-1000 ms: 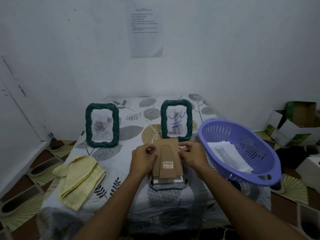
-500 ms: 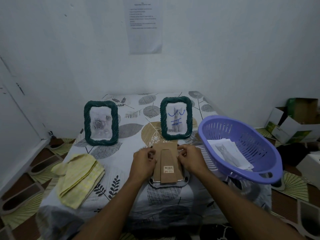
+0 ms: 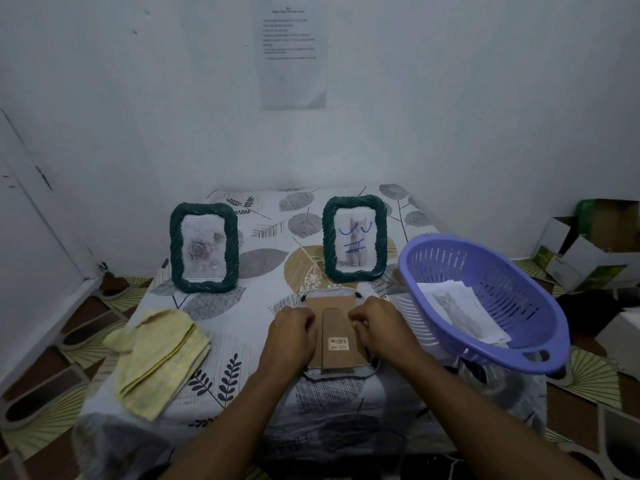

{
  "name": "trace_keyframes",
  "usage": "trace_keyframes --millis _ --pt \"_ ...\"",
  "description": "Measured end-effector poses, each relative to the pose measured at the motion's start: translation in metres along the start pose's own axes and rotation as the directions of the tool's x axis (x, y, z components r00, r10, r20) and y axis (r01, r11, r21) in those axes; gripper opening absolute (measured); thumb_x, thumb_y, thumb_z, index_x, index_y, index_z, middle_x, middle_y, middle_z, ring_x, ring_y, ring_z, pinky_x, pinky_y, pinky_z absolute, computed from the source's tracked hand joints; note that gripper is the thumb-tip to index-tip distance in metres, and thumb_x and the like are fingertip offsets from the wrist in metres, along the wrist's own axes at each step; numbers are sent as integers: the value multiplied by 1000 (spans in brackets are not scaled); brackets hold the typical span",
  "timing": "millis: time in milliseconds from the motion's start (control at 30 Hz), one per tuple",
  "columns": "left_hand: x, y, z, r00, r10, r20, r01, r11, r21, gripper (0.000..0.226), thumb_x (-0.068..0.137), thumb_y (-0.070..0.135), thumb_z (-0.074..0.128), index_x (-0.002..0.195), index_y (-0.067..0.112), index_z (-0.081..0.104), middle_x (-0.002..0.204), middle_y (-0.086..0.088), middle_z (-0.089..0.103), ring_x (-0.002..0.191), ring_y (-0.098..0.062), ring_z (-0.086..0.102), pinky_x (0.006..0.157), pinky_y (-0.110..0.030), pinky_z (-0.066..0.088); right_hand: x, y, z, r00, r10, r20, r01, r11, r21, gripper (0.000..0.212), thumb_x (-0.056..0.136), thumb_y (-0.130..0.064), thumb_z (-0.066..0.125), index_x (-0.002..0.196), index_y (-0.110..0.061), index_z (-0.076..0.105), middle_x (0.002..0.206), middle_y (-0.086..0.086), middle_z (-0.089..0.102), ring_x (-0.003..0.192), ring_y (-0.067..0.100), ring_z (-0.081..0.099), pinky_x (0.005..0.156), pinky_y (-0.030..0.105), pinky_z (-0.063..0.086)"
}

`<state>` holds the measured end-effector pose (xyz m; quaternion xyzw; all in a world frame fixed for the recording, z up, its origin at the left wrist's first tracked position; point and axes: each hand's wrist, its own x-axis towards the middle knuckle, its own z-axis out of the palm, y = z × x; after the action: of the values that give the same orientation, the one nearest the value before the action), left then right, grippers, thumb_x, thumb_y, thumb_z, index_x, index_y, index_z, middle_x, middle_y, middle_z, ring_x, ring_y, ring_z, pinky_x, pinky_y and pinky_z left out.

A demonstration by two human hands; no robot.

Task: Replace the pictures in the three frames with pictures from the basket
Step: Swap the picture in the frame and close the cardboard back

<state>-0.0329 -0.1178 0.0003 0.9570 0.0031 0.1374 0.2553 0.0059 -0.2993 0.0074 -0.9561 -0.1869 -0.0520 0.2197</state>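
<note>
1. Left hand point(image 3: 292, 332) and right hand point(image 3: 375, 322), fingers curled, grip the side edges of the face-down frame point(image 3: 337, 327).
2. It lies on the leaf-print tablecloth point(image 3: 263, 271), beside the purple basket point(image 3: 450, 258).
3. The white wall point(image 3: 450, 98) behind carries a printed sheet point(image 3: 294, 57).

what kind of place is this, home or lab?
Probably a spare room in a home, not a lab: a leaf-print cloth over a low table, a printed sheet on the bare wall, opened cardboard boxes on the floor.
</note>
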Motion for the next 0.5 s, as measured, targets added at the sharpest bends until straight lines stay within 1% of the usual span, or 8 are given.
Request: trace_keyframes --millis 33,100,133,167,233,300,400,500 --pt "1 -2 2 1000 16 -4 -15 1000 21 33 83 17 60 55 22 45 67 -4 56 70 -17 52 62 -30 46 0 1 1 1000 -7 -4 7 1000 -8 24 90 -19 56 107 -19 73 108 4 60 99 22 57 80 28 45" --pt "3 -3 0 999 42 -21 -40 997 61 22 83 21 64 62 17 59 72 -4 61 82 -18 49 67 -29 44 -1 3 2 1000 1 -10 -1 1000 -3 25 91 -23 56 111 -21 71 111 2 55 105 18 51 83 29 45" --pt "5 -5 0 998 49 -30 -47 997 67 13 83 23 65 72 16 66 81 -3 65 89 -18 48 72 -29 43 -1 4 2 1000 10 -17 -10 1000 6 24 92 -25 56 111 -22 70 111 0 53 107 17 48 85 29 44" --pt "7 -6 0 998 43 -37 -40 997 68 11 83 27 66 85 16 68 92 -2 65 96 -18 47 78 -31 42 -1 5 2 999 20 -28 -20 1000 19 22 91 -27 57 109 -23 70 111 -1 51 109 15 45 87 29 43" --pt "12 -9 1 999 -36 -14 36 998 42 34 83 35 66 113 19 61 116 0 55 110 -20 40 90 -34 37 1 6 3 997 36 -61 -33 999 41 18 89 -31 61 104 -24 68 109 -3 49 110 15 42 89 29 42" --pt "18 -13 0 993 -106 56 104 994 30 54 82 42 65 129 20 50 129 -1 42 120 -22 31 99 -36 33 4 7 6 995 70 -77 -65 995 70 24 87 -34 64 108 -23 64 113 -1 48 113 16 42 90 29 41" --pt "25 -18 -3 973 -143 182 135 989 55 63 81 48 63 135 21 45 136 -2 37 126 -24 26 102 -37 29 5 9 11 987 134 -84 -123 985 122 48 87 -39 62 129 -17 53 125 3 45 119 20 43 96 31 41" --pt "23 -22 -3 968 -128 214 116 991 67 68 80 56 54 138 22 44 140 -1 36 127 -24 26 102 -37 27 6 9 14 987 152 -56 -147 986 83 56 88 -41 57 136 -15 47 126 5 43 118 23 44 97 33 42"
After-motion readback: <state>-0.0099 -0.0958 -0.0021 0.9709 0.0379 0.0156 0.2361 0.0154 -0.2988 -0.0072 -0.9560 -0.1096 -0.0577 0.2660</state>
